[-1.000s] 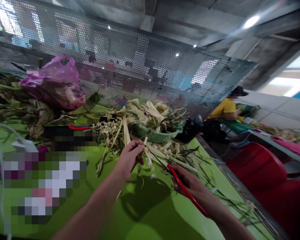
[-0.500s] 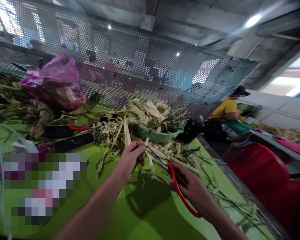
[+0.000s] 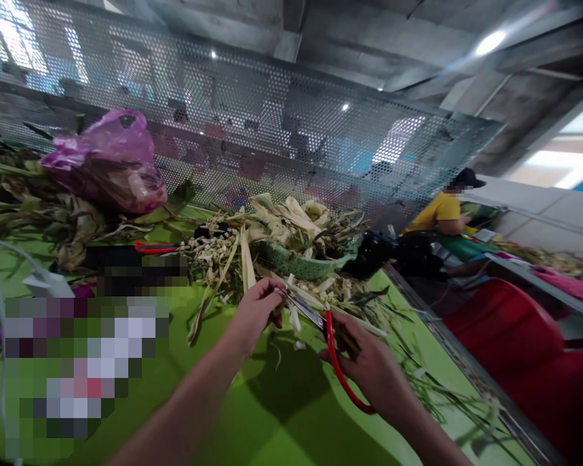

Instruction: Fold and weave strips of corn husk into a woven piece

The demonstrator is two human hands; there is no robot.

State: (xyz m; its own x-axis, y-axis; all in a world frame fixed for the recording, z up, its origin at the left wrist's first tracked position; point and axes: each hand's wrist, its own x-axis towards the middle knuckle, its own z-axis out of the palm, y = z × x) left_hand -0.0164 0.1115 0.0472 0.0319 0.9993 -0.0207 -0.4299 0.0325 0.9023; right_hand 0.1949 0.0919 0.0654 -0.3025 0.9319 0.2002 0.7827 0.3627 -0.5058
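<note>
My right hand [image 3: 372, 356] is wrapped round the red-handled scissors [image 3: 311, 313], whose metal blades point up and left. The blade tips reach the fingertips of my left hand [image 3: 260, 309]. Those left fingers are pinched together, and what they hold is too small to make out. Just beyond both hands lies a heap of dry, pale husks and leaves [image 3: 296, 223], part of it in a green perforated basket [image 3: 298, 264]. Small pale scraps [image 3: 298, 345] lie on the green tabletop [image 3: 214, 401] below the blades.
A pink plastic bag [image 3: 111, 158] stands at the back left among more dried leaves. A second red-handled tool [image 3: 155, 247] lies near it. On the left are a white plug with cable [image 3: 48, 285] and blurred-out items. Red chairs [image 3: 510, 330] and a person in yellow [image 3: 437, 210] are at right.
The scissors and my right hand have shifted slightly left and up, and the blade tips are now closer to my left fingertips. My left hand has barely moved.
</note>
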